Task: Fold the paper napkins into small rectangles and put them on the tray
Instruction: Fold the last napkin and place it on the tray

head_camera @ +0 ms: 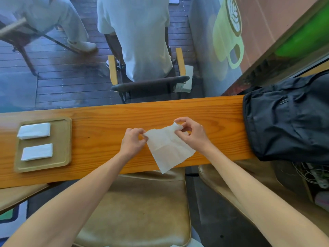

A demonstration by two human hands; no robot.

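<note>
Thin, creased white napkin (pixel 168 148) — left hand (pixel 132 142) and right hand (pixel 193 134) each pinch an upper corner; lower corner overhangs the wood counter (pixel 204 109).

A single wide-angle view comes from the person's head, looking forward and steeply down. It sits close above the wooden surface (pixel 195 111), which crosses the middle of the frame from left to right. Both forearms reach in from the bottom corners. Beyond the far edge the view takes in a plank floor (pixel 71 82) below, and straight lines bend near the borders.
</note>
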